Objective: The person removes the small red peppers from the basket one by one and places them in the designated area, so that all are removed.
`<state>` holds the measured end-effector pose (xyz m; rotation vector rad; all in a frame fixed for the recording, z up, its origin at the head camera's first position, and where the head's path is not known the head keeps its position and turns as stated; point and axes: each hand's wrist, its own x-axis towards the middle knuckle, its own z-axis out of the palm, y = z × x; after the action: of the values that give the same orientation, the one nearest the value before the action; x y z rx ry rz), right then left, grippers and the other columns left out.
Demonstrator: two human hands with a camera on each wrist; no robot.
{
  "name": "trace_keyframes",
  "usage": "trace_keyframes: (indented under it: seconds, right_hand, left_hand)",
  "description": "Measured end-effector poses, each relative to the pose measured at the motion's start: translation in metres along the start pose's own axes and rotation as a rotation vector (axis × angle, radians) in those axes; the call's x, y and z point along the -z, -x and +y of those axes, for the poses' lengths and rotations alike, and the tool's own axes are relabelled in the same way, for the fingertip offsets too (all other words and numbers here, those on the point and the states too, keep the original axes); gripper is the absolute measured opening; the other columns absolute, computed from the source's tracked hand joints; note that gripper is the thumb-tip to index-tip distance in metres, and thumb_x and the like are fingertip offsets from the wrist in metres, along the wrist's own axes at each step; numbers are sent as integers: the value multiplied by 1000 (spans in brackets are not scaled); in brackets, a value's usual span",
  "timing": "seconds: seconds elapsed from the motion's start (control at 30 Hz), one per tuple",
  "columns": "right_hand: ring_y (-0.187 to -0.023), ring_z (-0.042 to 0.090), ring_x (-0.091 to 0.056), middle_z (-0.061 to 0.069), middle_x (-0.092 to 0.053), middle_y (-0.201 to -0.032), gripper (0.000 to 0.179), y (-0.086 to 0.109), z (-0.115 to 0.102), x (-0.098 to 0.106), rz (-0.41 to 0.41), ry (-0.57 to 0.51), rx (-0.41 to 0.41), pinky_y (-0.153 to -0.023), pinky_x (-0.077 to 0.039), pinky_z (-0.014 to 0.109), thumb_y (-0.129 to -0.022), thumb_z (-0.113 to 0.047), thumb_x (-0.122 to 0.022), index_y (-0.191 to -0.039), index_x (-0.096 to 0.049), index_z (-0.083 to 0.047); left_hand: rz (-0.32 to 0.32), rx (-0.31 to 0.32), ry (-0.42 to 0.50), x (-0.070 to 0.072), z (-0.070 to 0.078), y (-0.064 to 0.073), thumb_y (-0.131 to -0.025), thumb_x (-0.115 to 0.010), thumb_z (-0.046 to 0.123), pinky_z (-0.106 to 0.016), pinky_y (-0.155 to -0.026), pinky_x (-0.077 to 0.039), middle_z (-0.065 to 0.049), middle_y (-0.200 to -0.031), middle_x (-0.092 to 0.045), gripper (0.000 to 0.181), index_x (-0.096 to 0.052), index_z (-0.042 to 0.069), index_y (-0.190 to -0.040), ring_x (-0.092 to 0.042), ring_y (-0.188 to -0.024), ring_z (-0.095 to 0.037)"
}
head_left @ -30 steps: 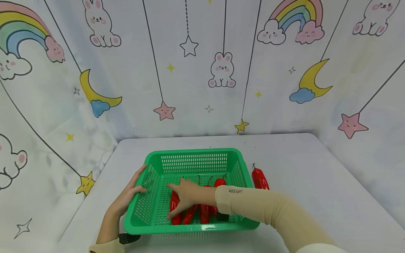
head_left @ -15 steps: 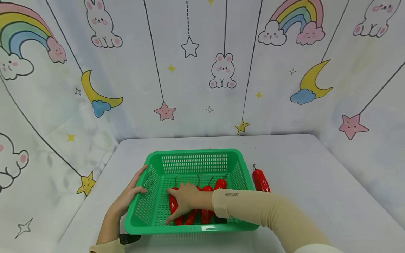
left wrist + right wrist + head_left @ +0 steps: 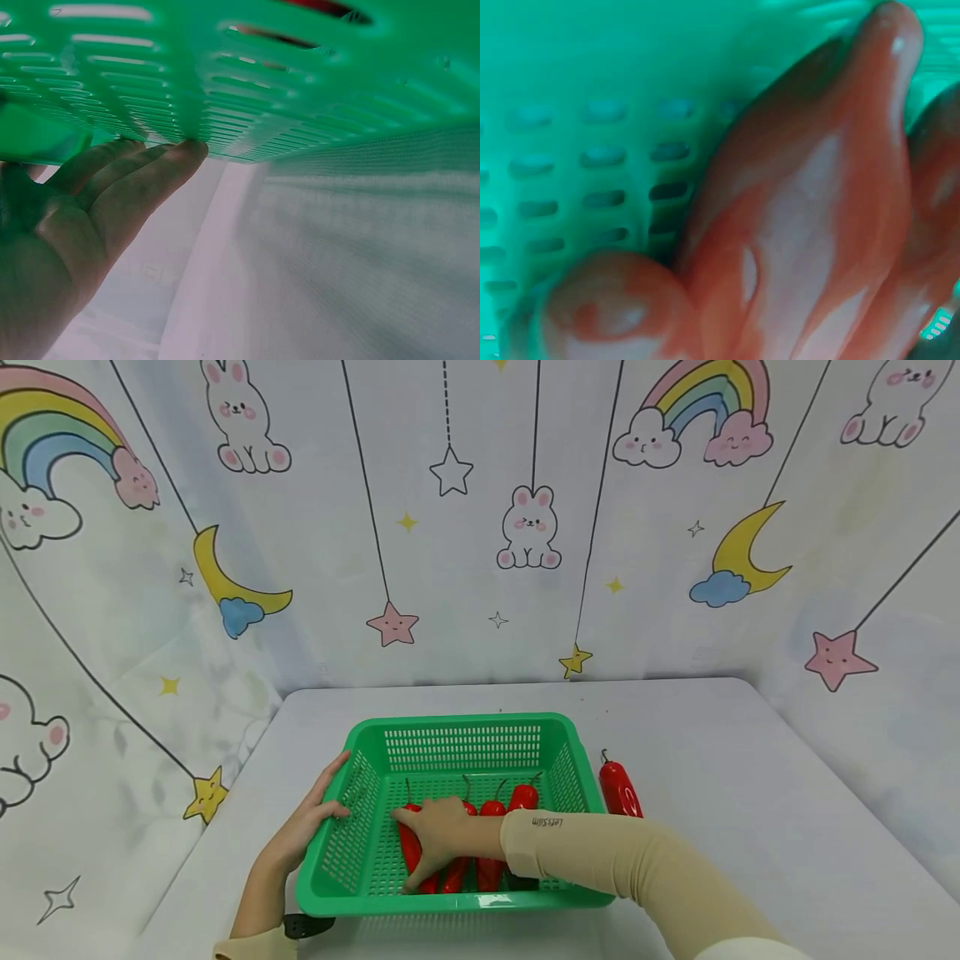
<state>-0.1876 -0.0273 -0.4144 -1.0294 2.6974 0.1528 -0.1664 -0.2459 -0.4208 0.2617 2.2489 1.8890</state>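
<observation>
A green slotted basket (image 3: 472, 903) stands on the table with several glossy red chili peppers (image 3: 491, 868) in it, stems toward the far side. My left hand (image 3: 303, 827) holds the basket's left rim, thumb over the edge and fingers along the outer wall; the left wrist view shows those fingers (image 3: 142, 187) against the slotted side. Inside, my right hand (image 3: 442, 831) reaches over the leftmost chili pepper (image 3: 408, 847) and grips it, fingers near the stem end and thumb near the lower end. Close up, a red chili pepper (image 3: 802, 217) fills the right wrist view.
Another red chili pepper (image 3: 618, 789) lies on the white table (image 3: 720, 793) just right of the basket. Something dark (image 3: 521, 883) sits in the basket below my right sleeve (image 3: 600, 852). A cartoon-printed curtain (image 3: 465, 568) stands behind the table.
The leftmost chili pepper has turned, its stem end swinging left under my right hand. My right thumb has closed in toward it. The left hand keeps its place on the rim.
</observation>
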Motion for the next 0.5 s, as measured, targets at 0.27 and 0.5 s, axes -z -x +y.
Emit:
trace_keyframes:
  seconds: [0.27, 0.5]
  right_hand:
    - [-76, 6, -51, -5, -55, -92, 97, 0, 3, 1, -2, -151, 21, -47, -39, 25, -54, -66, -72, -138, -33, -37]
    - [-81, 7, -49, -4, -54, -92, 99, -2, 9, 1, 16, -268, 67, -53, -41, 22, -54, -58, -77, -139, -33, -31]
  left_hand:
    - [-3, -9, 0, 0, 0, 0, -81, -45, 3, -44, -81, -41, -13, -151, 5, 80, -8, 26, -148, -14, -130, -45]
    - [-6, -9, 4, 1, 0, -1, -81, -44, 2, -42, -80, -42, -13, -151, 5, 80, -8, 26, -148, -15, -129, -45]
